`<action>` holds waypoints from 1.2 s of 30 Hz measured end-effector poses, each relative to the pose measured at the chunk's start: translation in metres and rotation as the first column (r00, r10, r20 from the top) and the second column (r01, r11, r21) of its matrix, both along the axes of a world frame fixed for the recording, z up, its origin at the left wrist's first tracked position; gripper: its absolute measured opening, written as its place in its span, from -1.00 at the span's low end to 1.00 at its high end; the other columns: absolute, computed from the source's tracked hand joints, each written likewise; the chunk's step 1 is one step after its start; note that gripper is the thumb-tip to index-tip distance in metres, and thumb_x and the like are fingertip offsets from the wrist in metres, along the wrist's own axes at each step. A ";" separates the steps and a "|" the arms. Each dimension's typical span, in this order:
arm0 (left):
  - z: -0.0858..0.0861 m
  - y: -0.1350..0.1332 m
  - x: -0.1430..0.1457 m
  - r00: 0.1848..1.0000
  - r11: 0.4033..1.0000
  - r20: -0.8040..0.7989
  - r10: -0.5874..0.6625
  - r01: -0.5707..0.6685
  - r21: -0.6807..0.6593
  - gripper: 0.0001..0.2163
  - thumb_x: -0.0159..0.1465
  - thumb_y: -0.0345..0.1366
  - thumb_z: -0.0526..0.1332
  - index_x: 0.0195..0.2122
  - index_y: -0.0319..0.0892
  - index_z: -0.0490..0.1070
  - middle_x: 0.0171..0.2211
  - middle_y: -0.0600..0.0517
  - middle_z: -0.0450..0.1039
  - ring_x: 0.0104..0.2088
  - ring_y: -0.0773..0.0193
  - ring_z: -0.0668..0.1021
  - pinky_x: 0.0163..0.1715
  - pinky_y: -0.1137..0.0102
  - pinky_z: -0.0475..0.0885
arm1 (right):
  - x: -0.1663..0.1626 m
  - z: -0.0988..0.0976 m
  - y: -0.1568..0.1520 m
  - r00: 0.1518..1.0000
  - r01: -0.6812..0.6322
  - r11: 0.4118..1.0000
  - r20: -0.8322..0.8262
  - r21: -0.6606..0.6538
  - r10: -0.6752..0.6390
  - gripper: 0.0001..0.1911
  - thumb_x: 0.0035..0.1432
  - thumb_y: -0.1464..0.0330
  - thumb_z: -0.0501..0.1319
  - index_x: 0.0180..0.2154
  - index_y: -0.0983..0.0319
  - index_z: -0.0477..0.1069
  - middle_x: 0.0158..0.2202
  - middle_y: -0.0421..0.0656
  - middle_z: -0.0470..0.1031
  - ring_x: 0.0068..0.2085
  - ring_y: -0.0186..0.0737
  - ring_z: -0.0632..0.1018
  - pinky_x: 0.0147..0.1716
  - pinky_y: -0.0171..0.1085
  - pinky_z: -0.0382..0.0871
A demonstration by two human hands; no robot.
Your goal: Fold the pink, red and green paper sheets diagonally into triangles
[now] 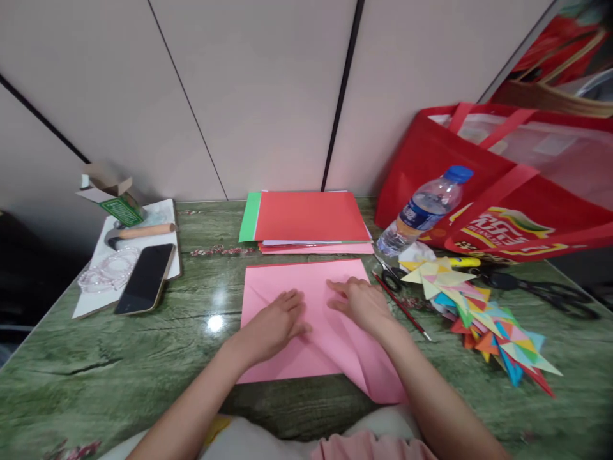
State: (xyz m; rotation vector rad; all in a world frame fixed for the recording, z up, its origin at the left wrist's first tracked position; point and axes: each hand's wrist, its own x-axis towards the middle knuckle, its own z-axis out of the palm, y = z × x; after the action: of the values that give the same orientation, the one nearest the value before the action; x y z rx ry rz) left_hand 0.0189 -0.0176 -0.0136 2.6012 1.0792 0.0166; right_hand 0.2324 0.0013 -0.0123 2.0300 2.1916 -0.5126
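Note:
Pink paper (272, 284) lies in front of me, its lower right corner lifted and bent in a loose curve toward my body. A thin red edge shows beneath its far side. On the middle of the paper rests my left hand (280, 322), fingers stretched out over the surface. My right hand (359, 303) lies on the right half of the paper, with thumb and forefinger apart. Neither hand visibly grips anything. Just beyond the far edge sits a stack of coloured sheets, a red sheet (311, 217) on top and a green sheet (249, 217) sticking out at left.
On the right are a pencil (405, 306), small scissors (390, 273), a water bottle (419, 214), folded paper pieces (488, 319), black scissors (546, 291) and a red bag (507, 172). Leftward lie a phone (146, 279), a hammer (138, 232), a bead string (109, 269) and a green box (122, 207).

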 end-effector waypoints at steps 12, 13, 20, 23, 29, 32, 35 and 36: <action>-0.016 0.004 0.029 0.984 0.985 -0.032 -0.174 0.174 -0.016 -0.64 0.35 -0.20 0.01 0.18 0.01 0.21 0.32 -0.16 -0.11 0.30 -0.03 -0.07 0.21 -0.02 -0.02 | 0.003 0.000 0.002 1.000 -0.014 0.999 -0.004 -0.032 0.014 -0.49 0.11 0.17 0.19 0.12 -0.06 0.28 -0.05 -0.06 0.45 -0.01 0.00 0.44 -0.11 -0.11 0.21; -0.018 0.001 0.029 0.982 0.983 -0.038 -0.183 0.183 -0.005 -0.64 0.35 -0.19 0.01 0.18 0.05 0.21 0.32 -0.16 -0.15 0.30 -0.05 -0.09 0.20 -0.04 -0.03 | 0.003 0.000 0.002 1.000 -0.014 0.999 -0.005 -0.035 0.014 -0.49 0.11 0.17 0.20 0.13 -0.05 0.28 -0.05 -0.05 0.45 -0.01 0.00 0.44 -0.11 -0.10 0.21; -0.032 -0.010 0.031 0.981 0.974 -0.097 -0.168 0.180 0.136 -0.54 0.34 -0.11 -0.01 0.26 0.10 0.00 0.33 -0.15 -0.20 0.30 -0.05 -0.13 0.19 -0.09 -0.07 | 0.003 -0.001 0.001 1.000 -0.012 1.000 -0.025 -0.027 0.011 -0.49 0.11 0.18 0.18 0.13 -0.04 0.28 -0.06 -0.06 0.46 0.00 0.00 0.44 -0.10 -0.09 0.21; -0.037 -0.011 0.035 0.981 0.977 -0.164 -0.101 0.129 0.168 -0.46 0.35 -0.08 -0.05 0.30 -0.16 -0.08 0.30 -0.25 -0.11 0.30 0.00 -0.07 0.21 0.00 -0.03 | 0.003 -0.001 0.001 1.000 -0.009 1.000 -0.026 -0.018 0.008 -0.52 0.13 0.20 0.16 0.12 -0.05 0.29 -0.06 -0.06 0.46 0.00 -0.01 0.45 -0.10 -0.09 0.21; -0.044 -0.016 0.051 0.976 0.966 -0.208 0.071 -0.016 0.257 -0.39 0.34 -0.05 -0.07 0.25 -0.46 -0.02 0.27 -0.37 -0.05 0.29 -0.03 0.00 0.21 0.01 -0.02 | 0.004 -0.001 0.002 1.000 -0.016 1.000 -0.006 -0.025 0.015 -0.56 0.15 0.22 0.14 0.10 -0.06 0.31 -0.04 -0.06 0.45 0.00 -0.02 0.44 -0.10 -0.10 0.21; -0.048 -0.019 0.059 0.965 0.957 -0.236 0.116 -0.045 0.286 -0.25 0.25 0.08 0.01 0.24 -0.51 -0.01 0.26 -0.42 -0.06 0.29 -0.11 0.01 0.20 -0.04 -0.03 | 0.004 0.000 0.002 1.000 -0.023 0.999 -0.013 -0.026 0.022 -0.55 0.14 0.22 0.15 0.10 -0.06 0.31 -0.04 -0.06 0.45 0.01 -0.02 0.44 -0.09 -0.10 0.20; -0.050 -0.022 0.064 0.953 0.952 -0.269 0.141 -0.056 0.302 -0.16 0.18 0.17 0.04 0.23 -0.52 0.01 0.25 -0.45 -0.06 0.28 -0.16 0.02 0.19 -0.05 -0.04 | 0.004 0.001 0.001 1.000 -0.026 0.999 -0.015 -0.033 0.026 -0.54 0.14 0.21 0.15 0.11 -0.06 0.30 -0.03 -0.06 0.44 0.01 -0.01 0.44 -0.08 -0.09 0.20; -0.050 -0.024 0.066 0.950 0.951 -0.274 0.147 -0.059 0.305 -0.12 0.15 0.21 0.04 0.23 -0.53 0.01 0.25 -0.47 -0.07 0.27 -0.19 0.03 0.19 -0.07 -0.05 | 0.004 0.002 0.001 1.000 -0.025 0.999 -0.016 -0.035 0.025 -0.54 0.14 0.21 0.15 0.11 -0.06 0.30 -0.03 -0.06 0.44 0.01 -0.01 0.44 -0.08 -0.09 0.20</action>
State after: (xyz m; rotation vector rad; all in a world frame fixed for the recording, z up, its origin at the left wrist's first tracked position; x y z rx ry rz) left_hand 0.0850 -0.0417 -0.0638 2.8723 1.4139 -0.2084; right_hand 0.2365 0.0026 -0.0108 1.9848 2.1975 -0.5616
